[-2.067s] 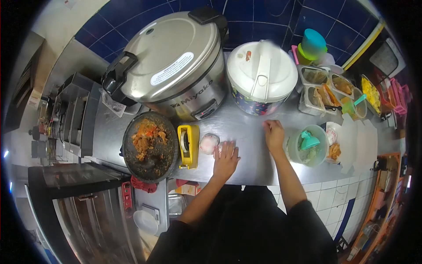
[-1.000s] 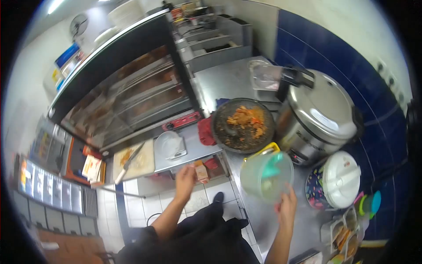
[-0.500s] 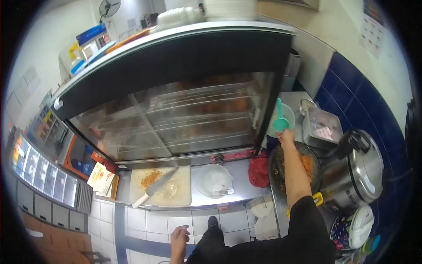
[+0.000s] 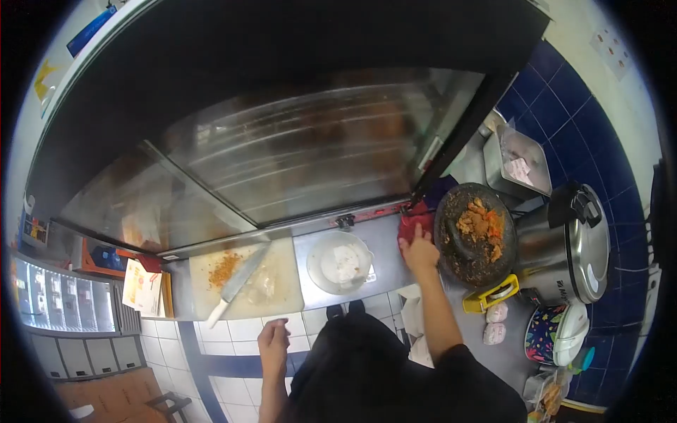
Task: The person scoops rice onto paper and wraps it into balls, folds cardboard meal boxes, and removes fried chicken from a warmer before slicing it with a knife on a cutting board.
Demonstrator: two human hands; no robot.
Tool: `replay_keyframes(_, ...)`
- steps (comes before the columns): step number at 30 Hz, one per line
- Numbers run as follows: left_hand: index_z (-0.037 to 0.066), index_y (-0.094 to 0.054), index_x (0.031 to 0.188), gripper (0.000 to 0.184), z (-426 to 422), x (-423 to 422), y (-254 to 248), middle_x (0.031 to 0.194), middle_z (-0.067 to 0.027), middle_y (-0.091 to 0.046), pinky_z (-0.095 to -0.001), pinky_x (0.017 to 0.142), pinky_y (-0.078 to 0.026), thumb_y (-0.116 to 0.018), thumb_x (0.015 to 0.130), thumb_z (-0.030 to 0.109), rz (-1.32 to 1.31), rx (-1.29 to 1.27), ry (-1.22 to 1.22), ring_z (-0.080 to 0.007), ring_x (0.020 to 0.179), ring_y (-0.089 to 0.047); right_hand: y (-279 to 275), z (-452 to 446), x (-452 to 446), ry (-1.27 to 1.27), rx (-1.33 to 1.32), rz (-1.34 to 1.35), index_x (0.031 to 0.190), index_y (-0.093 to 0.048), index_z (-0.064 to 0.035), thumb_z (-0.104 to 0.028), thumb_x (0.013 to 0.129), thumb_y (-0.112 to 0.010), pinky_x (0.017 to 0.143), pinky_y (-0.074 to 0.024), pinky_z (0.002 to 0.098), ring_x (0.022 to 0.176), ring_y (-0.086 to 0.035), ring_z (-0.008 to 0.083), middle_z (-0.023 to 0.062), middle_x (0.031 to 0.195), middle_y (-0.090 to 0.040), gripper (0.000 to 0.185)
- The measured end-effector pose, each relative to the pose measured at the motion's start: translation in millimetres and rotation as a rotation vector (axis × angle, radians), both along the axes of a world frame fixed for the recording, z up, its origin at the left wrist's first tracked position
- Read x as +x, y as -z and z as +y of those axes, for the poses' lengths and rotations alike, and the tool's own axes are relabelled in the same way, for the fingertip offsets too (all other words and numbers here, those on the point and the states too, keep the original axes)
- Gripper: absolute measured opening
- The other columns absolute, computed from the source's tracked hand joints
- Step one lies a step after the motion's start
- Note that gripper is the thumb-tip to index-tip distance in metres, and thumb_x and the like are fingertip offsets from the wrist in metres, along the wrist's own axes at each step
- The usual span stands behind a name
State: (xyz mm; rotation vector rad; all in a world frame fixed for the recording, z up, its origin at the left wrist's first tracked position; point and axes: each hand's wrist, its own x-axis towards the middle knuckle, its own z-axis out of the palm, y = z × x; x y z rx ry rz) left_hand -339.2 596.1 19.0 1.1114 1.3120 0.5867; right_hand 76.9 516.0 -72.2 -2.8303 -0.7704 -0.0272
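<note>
My right hand [image 4: 421, 251] is on a crumpled red cloth [image 4: 417, 224], its fingers pressed into the fabric. Right beside it is a dark stone mortar [image 4: 462, 271] with orange-brown food in it and a pestle lying across. My left hand [image 4: 273, 343] hangs over the floor with its fingers curled and nothing visible in it. In front of me a white bowl [image 4: 323, 264] sits on a scale. To its left, a knife [image 4: 241, 277] lies on a cutting board [image 4: 289, 285] with orange crumbs and a clear plastic bag.
A glass display cabinet [image 4: 310, 155] stands behind the counter. On the right are a metal tray [image 4: 497, 158], a large rice cooker [image 4: 550, 247], a yellow tape dispenser [image 4: 482, 303], two wrapped bundles [image 4: 495, 333] and a patterned container [image 4: 541, 333]. Boxes [image 4: 141, 287] stand at left.
The view has turned left towards the cabinet. My right hand carried the tub with the green scoop past the mortar, let it go and moved onto the red cloth. The tub is out of sight.
</note>
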Motion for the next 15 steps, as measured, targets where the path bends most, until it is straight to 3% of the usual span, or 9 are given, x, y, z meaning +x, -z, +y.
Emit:
replay_keyframes(3,-0.001,-0.070,0.111,0.027,-5.9,30.9,-5.6,0.079,-0.0021,-0.064,-0.0232,0.058,-0.042,-0.060,0.103,0.023,0.044,0.051,0.211,-0.0070,0.065,-0.052,30.7,20.6,0.9,0.102,-0.002,0.141,0.148,-0.045,-0.0148,-0.032,0.090,-0.068,0.073,-0.0594,0.0510,0.082,-0.072,0.0415,0.0213,0.132,-0.056,0.065)
replay_keyframes(6,-0.001,-0.070,0.111,0.027,-17.6,55.1,-13.3,0.080,-0.0013,-0.064,-0.0226,0.060,-0.042,-0.060,0.104,0.022,0.052,-0.006,0.265,-0.0065,0.067,-0.052,43.0,-1.2,-24.8,-0.192,-0.051,0.098,0.146,-0.047,-0.0154,-0.029,0.090,-0.066,0.069,-0.0591,0.0517,0.076,-0.072,0.0383,0.0184,0.118,-0.059,0.061)
replay_keyframes(8,0.000,-0.070,0.112,0.028,-22.9,61.0,-9.8,0.082,-0.0021,-0.065,-0.0232,0.061,-0.044,-0.058,0.105,0.025,0.105,-0.021,0.360,-0.0061,0.068,-0.053,38.7,-39.1,-53.4,-0.336,-0.106,0.135,0.142,-0.053,-0.0160,-0.028,0.090,-0.066,0.066,-0.0588,0.0535,0.073,-0.072,0.0376,0.0194,0.122,-0.060,0.054)
replay_keyframes(9,0.000,-0.070,0.113,0.029,-24.1,60.8,-8.8,0.083,-0.0027,-0.066,-0.0237,0.063,-0.045,-0.058,0.106,0.025,0.130,-0.025,0.409,-0.0067,0.070,-0.055,29.0,-62.5,-67.6,-0.370,-0.083,0.190,0.140,-0.057,-0.0152,-0.030,0.087,-0.069,0.066,-0.0578,0.0538,0.075,-0.070,0.0391,0.0197,0.117,-0.060,0.056)
replay_keyframes(10,0.000,-0.070,0.115,0.029,-24.1,60.7,-8.5,0.085,-0.0033,-0.067,-0.0243,0.064,-0.046,-0.058,0.106,0.026,0.155,-0.030,0.447,-0.0072,0.072,-0.057,16.4,-85.7,-82.7,-0.396,-0.140,0.221,0.141,-0.056,-0.0164,-0.033,0.087,-0.070,0.067,-0.0584,0.0530,0.077,-0.071,0.0398,0.0190,0.117,-0.060,0.058)
replay_keyframes(11,0.000,-0.070,0.115,0.030,-22.8,61.5,-11.9,0.086,-0.0038,-0.068,-0.0250,0.066,-0.048,-0.058,0.106,0.026,0.174,-0.021,0.470,-0.0082,0.074,-0.058,0.3,-108.3,-92.5,-0.399,-0.091,0.338,0.132,-0.063,-0.0133,-0.030,0.087,-0.069,0.074,-0.0581,0.0520,0.082,-0.070,0.0422,0.0209,0.111,-0.065,0.048)
replay_keyframes(13,0.000,-0.070,0.116,0.030,-21.3,60.0,-21.9,0.087,-0.0047,-0.069,-0.0266,0.069,-0.050,-0.059,0.105,0.026,0.209,-0.009,0.492,-0.0101,0.078,-0.061,-13.8,-152.9,-92.9,-0.477,-0.100,0.748,0.116,-0.071,-0.0072,-0.029,0.088,-0.067,0.085,-0.0556,0.0530,0.092,-0.070,0.0425,0.0253,0.103,-0.070,0.036)
replay_keyframes(15,0.000,-0.070,0.117,0.029,-13.5,55.9,-20.4,0.087,-0.0030,-0.068,-0.0251,0.067,-0.049,-0.059,0.105,0.024,0.212,0.034,0.530,-0.0094,0.075,-0.059,-41.3,-171.9,-90.3,-0.358,0.003,0.791,0.107,-0.073,-0.0031,-0.027,0.086,-0.066,0.090,-0.0525,0.0518,0.098,-0.067,0.0448,0.0269,0.098,-0.070,0.033)
